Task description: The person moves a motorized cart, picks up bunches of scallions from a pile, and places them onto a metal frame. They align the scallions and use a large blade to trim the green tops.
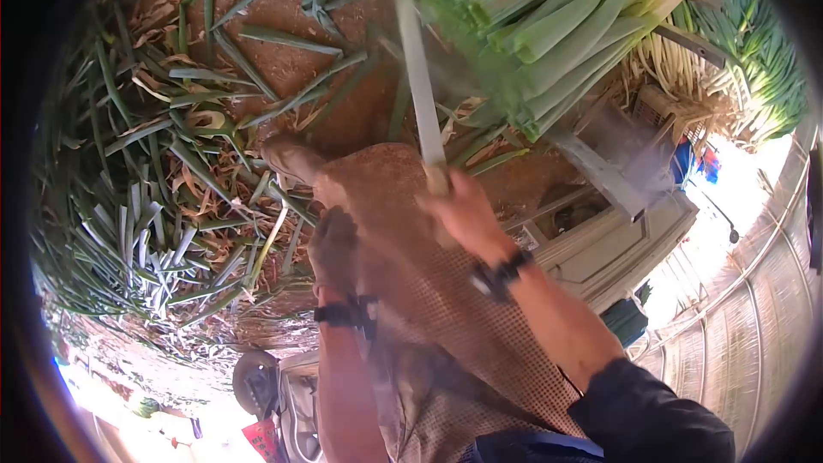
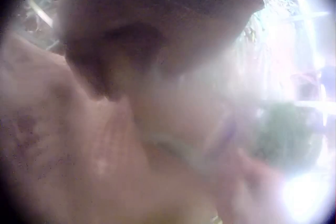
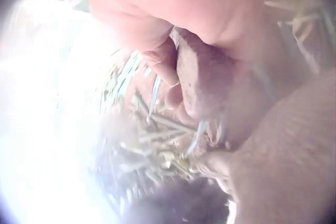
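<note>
In the head view my right hand grips the handle of a long knife, its straight pale blade pointing away from me over the ground. The right wrist view shows the fingers curled round the worn handle. My left hand, dark as if gloved, rests at the knee over brown dotted cloth; nothing shows in it. It is blurred in the left wrist view. Beyond the blade lies a big bundle of long green onions, leaves toward the knife and pale ends at the upper right.
Cut green leaves and dry husks litter the brown soil on the left. A metal bar and a pale box-like frame stand at my right. More onions are piled at the far right, by a plastic sheet wall.
</note>
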The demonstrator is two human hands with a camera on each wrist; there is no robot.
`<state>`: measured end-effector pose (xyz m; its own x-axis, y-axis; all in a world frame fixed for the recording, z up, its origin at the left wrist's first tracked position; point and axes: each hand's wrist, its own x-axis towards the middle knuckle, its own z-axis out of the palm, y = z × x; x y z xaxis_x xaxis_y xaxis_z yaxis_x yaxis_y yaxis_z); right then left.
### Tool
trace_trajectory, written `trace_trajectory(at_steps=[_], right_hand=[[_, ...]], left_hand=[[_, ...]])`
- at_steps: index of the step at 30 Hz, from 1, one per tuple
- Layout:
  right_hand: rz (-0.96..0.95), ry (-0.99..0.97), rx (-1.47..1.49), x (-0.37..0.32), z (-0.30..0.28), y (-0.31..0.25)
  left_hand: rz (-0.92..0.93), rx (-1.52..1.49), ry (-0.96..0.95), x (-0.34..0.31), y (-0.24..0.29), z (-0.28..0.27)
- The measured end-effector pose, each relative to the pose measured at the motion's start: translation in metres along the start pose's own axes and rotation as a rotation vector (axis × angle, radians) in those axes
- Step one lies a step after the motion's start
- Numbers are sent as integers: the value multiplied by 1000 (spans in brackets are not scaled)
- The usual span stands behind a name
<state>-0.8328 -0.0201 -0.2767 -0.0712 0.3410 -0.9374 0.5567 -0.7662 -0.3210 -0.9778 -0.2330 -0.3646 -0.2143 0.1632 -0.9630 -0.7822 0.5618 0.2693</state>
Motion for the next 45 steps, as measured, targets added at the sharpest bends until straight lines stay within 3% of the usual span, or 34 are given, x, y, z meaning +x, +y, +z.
trace_trajectory(at_steps=[1, 3, 5, 8, 14, 15, 18, 20, 25, 28, 30, 31, 33, 35, 37, 38, 40, 42, 45], right_hand=[[90, 1, -121, -30, -19, 11], [-254, 149, -708, -85, -63, 37], [-187, 148, -817, -130, -103, 44], [-196, 203, -864, -166, -139, 25], [-227, 258, -950, -177, -170, 16], [-227, 279, -976, -174, -175, 19], [-228, 310, -1042, -162, -182, 22], [-285, 348, -1099, -153, -183, 30], [-307, 393, -1199, -102, -177, 45], [-201, 274, -1277, -47, -162, 48], [-251, 224, -1271, -31, -152, 50], [-320, 172, -1188, -34, -141, 51], [-472, 91, -1010, -43, -113, 42], [-424, 46, -929, -59, -75, 23], [-485, -146, -805, -81, -35, -15], [-490, -228, -819, -87, -17, -22], [-607, -229, -831, -96, 11, -29], [-815, -63, -819, -108, 33, -23], [-576, -157, -837, -124, 9, -31]], left_hand=[[97, 123, -5, 17, -14, -9], [184, 342, -61, 30, -9, 6], [264, 570, -162, 30, 28, 61], [643, 946, -224, 27, 69, 153], [974, 1409, -284, 75, 65, 260], [1136, 1432, -256, 85, 58, 266], [664, 1631, -657, 102, 50, 274], [620, 1481, -661, 100, 45, 257], [706, 1364, -641, 85, 38, 247], [636, 1372, -583, 41, 52, 247], [463, 1424, -497, -32, 101, 227], [327, 1265, -460, -43, 105, 203], [269, 1117, -299, -60, 127, 134], [419, 1105, -61, -77, 158, 54], [512, 1163, 201, -82, 193, -38], [685, 959, 349, -95, 205, -79], [849, 1389, 756, -122, 237, -131], [666, 1256, 707, -144, 251, -159], [491, 1280, 503, -132, 215, -211]])
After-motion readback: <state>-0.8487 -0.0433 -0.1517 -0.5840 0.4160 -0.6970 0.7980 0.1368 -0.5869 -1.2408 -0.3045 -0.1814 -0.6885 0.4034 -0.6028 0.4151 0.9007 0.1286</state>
